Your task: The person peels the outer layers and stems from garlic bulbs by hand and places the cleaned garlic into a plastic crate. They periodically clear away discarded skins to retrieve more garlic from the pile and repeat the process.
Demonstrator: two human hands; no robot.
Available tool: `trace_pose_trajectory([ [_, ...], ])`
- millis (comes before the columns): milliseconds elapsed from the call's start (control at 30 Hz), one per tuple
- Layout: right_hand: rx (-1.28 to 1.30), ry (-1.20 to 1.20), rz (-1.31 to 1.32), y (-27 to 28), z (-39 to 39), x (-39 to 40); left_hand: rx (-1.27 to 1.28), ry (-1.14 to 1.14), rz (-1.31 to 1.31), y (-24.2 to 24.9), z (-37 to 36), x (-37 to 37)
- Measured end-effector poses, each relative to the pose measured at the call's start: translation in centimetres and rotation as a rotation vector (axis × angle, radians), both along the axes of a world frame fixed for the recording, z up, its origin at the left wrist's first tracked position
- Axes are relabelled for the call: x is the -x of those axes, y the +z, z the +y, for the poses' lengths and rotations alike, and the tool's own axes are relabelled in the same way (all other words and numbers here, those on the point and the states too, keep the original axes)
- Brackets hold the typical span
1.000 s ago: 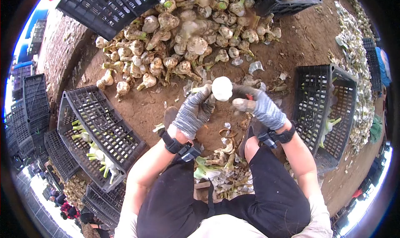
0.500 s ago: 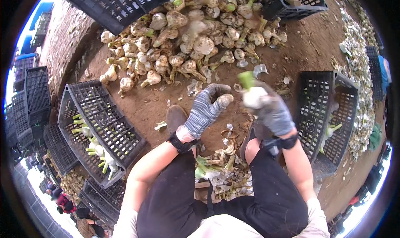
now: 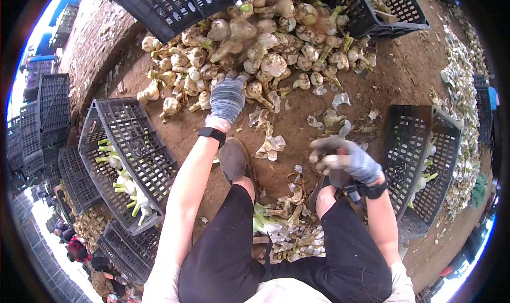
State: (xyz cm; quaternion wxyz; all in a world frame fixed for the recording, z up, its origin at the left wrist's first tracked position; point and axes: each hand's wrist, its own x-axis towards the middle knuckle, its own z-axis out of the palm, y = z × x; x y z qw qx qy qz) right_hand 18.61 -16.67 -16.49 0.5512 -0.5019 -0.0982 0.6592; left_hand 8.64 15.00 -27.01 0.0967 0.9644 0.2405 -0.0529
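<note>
My left hand, in a grey knitted glove, reaches to the near edge of a heap of garlic bulbs. Its fingers stretch out over the bulbs, with the tips partly hidden among them. The bulbs are soil-stained and have thick cut stems. Over my shoe on the right, my right hand, also gloved, has its fingers curled in, and I cannot tell what they hold. Beneath the hands lie loose papery garlic skins on the brown soil.
A black crate on the left holds clean white garlic with green stems. Another crate on the right also has garlic inside. Two more crates, one a long dark crate, border the heap. Peelings lie between my legs.
My left hand has moved forward and left to the heap. The white garlic bulb with a green stem has left my right hand, which has moved lower. A white bulb now shows higher in the right crate.
</note>
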Motion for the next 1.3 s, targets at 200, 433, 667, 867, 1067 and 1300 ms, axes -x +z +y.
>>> trace_pose_trajectory([
  [200,0.145,0.092,-0.121,-3.7,4.6,3.6,0.865,0.64,-0.56,3.2,-4.6,1.1],
  [433,-0.219,-0.712,-0.533,-3.5,6.2,3.6,1.737,0.495,-0.419,7.3,-12.9,2.1],
  [667,-0.073,-0.574,-0.214,-2.6,4.4,2.2,1.374,0.109,-0.539,9.1,-13.0,2.2],
  [867,0.013,-0.49,-0.172,-1.4,4.4,1.6,1.295,0.076,-0.634,7.5,-13.2,2.4],
  [1067,-0.051,-0.523,-0.224,-3.0,3.4,1.1,1.459,0.169,-0.558,8.1,-13.1,2.4],
  [1300,0.083,-0.481,-0.376,-1.0,4.3,1.2,1.548,0.245,-0.506,8.8,-13.1,2.3],
])
